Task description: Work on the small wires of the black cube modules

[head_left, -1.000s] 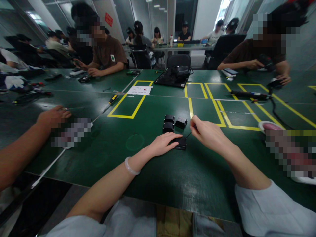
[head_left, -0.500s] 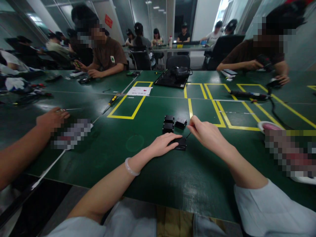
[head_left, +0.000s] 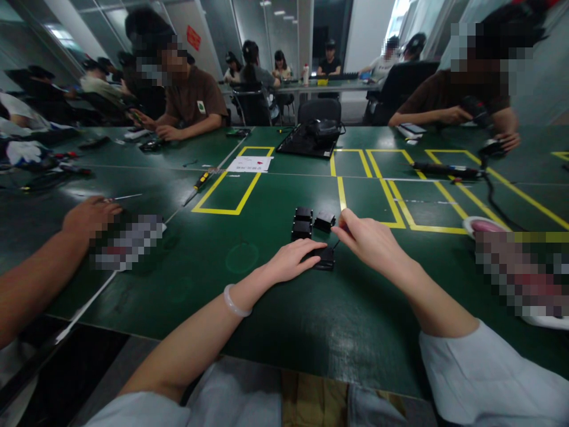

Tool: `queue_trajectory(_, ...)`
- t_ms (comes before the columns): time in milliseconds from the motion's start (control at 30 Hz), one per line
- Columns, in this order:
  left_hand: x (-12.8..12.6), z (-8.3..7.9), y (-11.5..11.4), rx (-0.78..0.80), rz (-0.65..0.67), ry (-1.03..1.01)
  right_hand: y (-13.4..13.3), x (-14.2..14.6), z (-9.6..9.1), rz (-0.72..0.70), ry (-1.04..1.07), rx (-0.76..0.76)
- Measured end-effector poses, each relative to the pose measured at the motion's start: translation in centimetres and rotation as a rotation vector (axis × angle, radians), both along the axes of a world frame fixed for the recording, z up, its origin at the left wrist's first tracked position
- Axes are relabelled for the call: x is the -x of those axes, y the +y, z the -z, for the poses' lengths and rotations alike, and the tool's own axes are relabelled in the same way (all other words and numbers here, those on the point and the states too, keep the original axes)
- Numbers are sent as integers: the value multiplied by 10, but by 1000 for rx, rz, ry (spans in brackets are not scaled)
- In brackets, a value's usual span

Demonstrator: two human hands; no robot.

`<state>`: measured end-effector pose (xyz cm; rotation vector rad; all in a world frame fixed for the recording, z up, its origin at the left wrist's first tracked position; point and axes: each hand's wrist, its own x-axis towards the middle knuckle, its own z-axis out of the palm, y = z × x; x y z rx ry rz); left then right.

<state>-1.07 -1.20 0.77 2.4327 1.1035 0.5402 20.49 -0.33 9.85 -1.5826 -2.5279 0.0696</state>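
My left hand (head_left: 293,260) grips a small black rectangular block (head_left: 325,260) on the green table, thumb along its near side and fingers over the far side, hiding much of it. Between the thumb and fingers of my right hand (head_left: 363,237) is a thin dark rod-like tool (head_left: 336,244), slanting down toward the block. Its handle end is hidden in my fist, and I cannot tell whether the tip touches. Just beyond lie more black blocks: two in a column (head_left: 303,222) and a tilted one (head_left: 324,220) to their right.
The green table (head_left: 275,332) bears yellow tape outlines. A yellow-black screwdriver (head_left: 202,179) and white paper (head_left: 249,164) lie left of centre. A co-worker's hand (head_left: 91,216) rests at the left. A white-rimmed dish (head_left: 471,224) stands right; a black tray (head_left: 296,143) lies farther back.
The view has shifted very slightly. Both hands keep nearly the same hold on the block and the thin tool; the right hand has barely moved.
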Motion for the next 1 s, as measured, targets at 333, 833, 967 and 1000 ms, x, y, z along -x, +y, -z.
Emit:
queue_trajectory(333,0,1,0,-4,9,2,3,-5,4,-49,63,4)
queue_trajectory(833,0,1,1,2,9,3,2,-2,2,0,13,7)
queue_trajectory(967,0,0,0,0,13,-1,4,-6,0,-31,39,33)
queue_trajectory(1000,0,0,0,-2,14,-1,4,-8,0,-42,50,38)
